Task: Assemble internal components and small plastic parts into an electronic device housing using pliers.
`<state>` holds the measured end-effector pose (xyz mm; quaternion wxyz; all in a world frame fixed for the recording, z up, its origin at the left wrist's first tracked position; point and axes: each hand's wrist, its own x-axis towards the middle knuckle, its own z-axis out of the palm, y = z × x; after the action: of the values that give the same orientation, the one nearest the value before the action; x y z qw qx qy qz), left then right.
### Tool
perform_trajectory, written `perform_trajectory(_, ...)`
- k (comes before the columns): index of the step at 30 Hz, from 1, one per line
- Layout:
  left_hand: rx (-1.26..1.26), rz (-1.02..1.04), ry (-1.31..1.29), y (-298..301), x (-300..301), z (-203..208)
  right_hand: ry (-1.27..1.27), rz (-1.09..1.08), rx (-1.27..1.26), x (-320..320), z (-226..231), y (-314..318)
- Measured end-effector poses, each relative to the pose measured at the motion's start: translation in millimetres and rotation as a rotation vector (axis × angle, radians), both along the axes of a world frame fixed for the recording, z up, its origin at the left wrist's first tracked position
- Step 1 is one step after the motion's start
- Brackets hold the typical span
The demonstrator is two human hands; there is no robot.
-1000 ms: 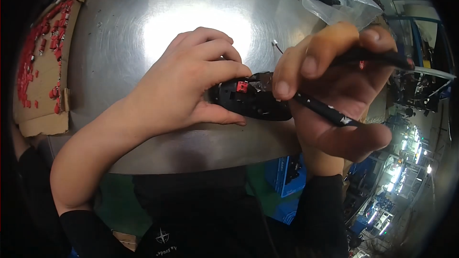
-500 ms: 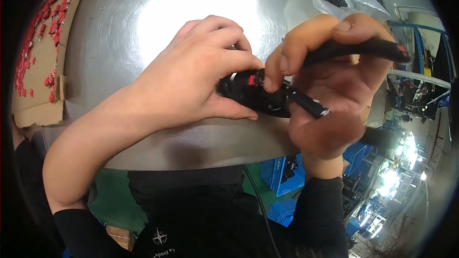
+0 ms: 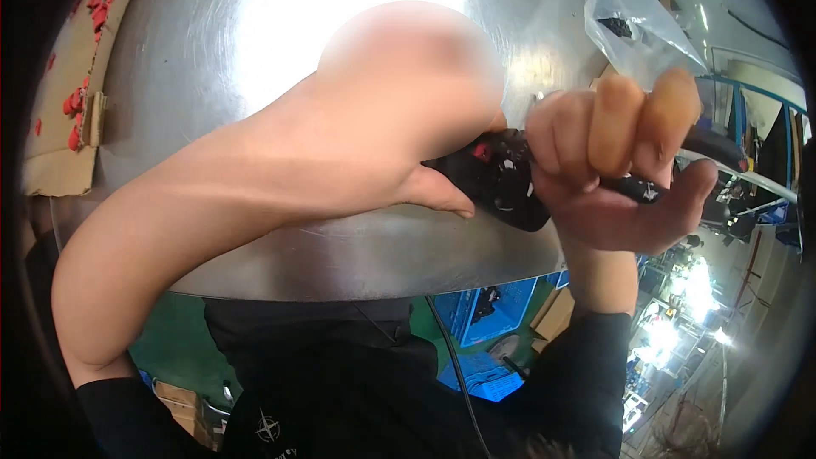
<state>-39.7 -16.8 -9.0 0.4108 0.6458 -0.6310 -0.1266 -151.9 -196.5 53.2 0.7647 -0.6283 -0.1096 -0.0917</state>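
My left hand [image 3: 416, 110] is closed around one end of a black device body [image 3: 514, 195], its thumb along the near side; the fingers are blurred at the far side. A small red piece [image 3: 482, 151] and some whitish marks show on the body. My right hand [image 3: 612, 161] is wrapped round parts at the body's right end. A black curved handle [image 3: 716, 149] with a reddish tip sticks out beyond these fingers. Below them, a short black rod [image 3: 642, 189] shows between fingers and thumb. How handle and rod join the body is hidden by my right hand.
A shiny metal table [image 3: 195, 76] lies under my hands. At the left stands a cardboard tray [image 3: 64, 166] with red parts. A clear plastic bag [image 3: 637, 8] holding black pieces lies at the far right. Below the table edge are blue crates [image 3: 510, 314] and a black cable [image 3: 450, 357].
Both hands and the black device have shifted right. My right fingers have curled in around the handle and rod, which stood more exposed before. The view has shifted slightly too.
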Motion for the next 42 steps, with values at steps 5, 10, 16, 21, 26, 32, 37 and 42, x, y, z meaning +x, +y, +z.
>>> perform_trajectory(5, 0.017, 0.012, -0.002, 1, 0, -1, -0.048, 0.231, -0.04, 13, -3, -10)
perform_trajectory(10, -0.009, -0.003, 0.033, -4, 1, -1, -0.123, 0.568, 0.1, 35, -8, -21)
perform_trajectory(16, -0.026, 0.001, 0.057, -4, -2, 1, -0.233, 0.874, 0.134, 54, -10, -24)
perform_trajectory(21, -0.007, 0.007, 0.045, -4, -3, 3, -0.303, 0.804, 0.242, 51, -18, -9)
perform_trajectory(26, -0.002, 0.0, 0.041, -7, -2, 4, -0.26, 0.881, 0.234, 58, -13, -9)
perform_trajectory(32, 0.055, -0.015, 0.041, -3, -3, 5, -0.258, 0.994, 0.172, 67, -13, -8)
perform_trajectory(37, 0.068, -0.044, 0.041, -6, -3, 5, -0.215, 0.848, 0.221, 60, -12, -10)
perform_trajectory(42, -0.005, -0.033, 0.1, -6, -3, -4, -0.156, 0.261, 0.264, 22, 8, -17)
